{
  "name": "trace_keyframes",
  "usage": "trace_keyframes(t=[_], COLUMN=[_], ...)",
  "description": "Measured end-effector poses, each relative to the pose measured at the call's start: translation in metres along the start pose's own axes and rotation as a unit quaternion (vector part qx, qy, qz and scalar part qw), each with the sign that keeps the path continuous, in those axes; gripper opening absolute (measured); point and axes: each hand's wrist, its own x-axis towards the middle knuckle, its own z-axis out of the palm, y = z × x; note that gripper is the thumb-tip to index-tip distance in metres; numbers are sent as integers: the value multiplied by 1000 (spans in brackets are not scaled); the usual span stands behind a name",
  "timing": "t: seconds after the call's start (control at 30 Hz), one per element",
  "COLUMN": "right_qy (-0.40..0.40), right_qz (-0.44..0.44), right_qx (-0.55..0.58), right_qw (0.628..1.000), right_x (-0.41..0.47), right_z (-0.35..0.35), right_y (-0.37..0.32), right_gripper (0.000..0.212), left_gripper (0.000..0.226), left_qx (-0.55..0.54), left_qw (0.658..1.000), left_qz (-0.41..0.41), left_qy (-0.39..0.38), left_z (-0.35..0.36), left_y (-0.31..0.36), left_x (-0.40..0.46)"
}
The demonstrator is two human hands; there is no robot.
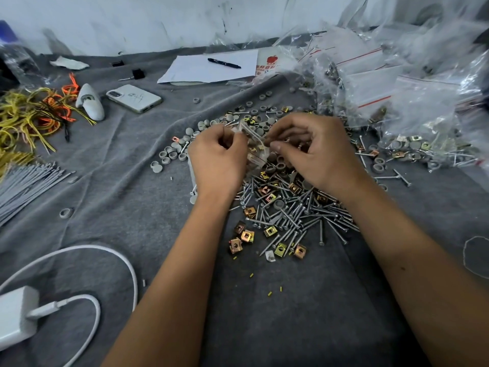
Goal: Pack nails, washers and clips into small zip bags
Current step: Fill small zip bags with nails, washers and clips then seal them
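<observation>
**A:** Your left hand (215, 157) and your right hand (312, 152) are both pinched shut on the one small zip bag (255, 147), held up between them just above the pile; the left has one edge of it, the right has the other with thumb and forefinger closed on the plastic; whether the mouth is open or already pressed shut I cannot tell, the film is too clear and crumpled.

**B:** So what would you warn of?

**A:** First, spilling; something yellowish shows through the plastic, so if you tilt the bag mouth-down or let one pinch go, the contents will likely drop back into the heap and you lose your count.

**B:** The heap is right under you.

**A:** Yes; the nails (299, 215) lie in a thick pile just under your wrists, the brass-coloured clips (244, 235) are scattered along its near edge, and the grey washers (172, 154) are spread beside your left hand; anything dropped will be lost among its like.

**B:** And the points?

**A:** A nail pushed in point-first, or a seal squeezed over a shank, could pierce the thin film; I would judge that the likelier fault; feed them heads down if you can.

**B:** Anything else on the table (119, 160)?

**A:** The filled bags (412, 128) heap close by your right forearm; a wide sweep of that arm might drag them into the loose stock; the phone (134, 98) and the charger cable (105, 260) are well apart and no worry.
</observation>
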Motion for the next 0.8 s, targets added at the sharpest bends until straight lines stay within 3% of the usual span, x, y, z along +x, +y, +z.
trace_keyframes(t=[0.07, 0.23, 0.5, 0.6, 0.7, 0.8], right_qy=[-16, -163, -191, -166, -60, 12], right_qz=[-4, 15, 43, 48, 25, -15], right_qx=[-68, -238, -270, -264, -172, -115], right_qw=[998, 957, 943, 949, 983, 993], right_x=[1, 2, 3, 2, 2, 2], right_z=[-3, -2, 3, 4, 2, 0], right_y=[2, 8, 6, 5, -1, -6], right_gripper=[13, 22, 20, 21, 16, 16], left_gripper=[25, 24, 25, 24, 25, 26], left_qx=[-3, -18, -11, 9, 19, 24], left_qw=[1000, 999, 1000, 999, 998, 996], left_qz=[-5, -27, -26, -12, 6, 23], left_qy=[7, 34, -7, -37, -61, -86], left_z=[-1, -5, -4, -1, 0, 1], left_y=[-1, -2, -1, -1, 0, 1], left_x=[0, 2, 0, -1, -2, -4])
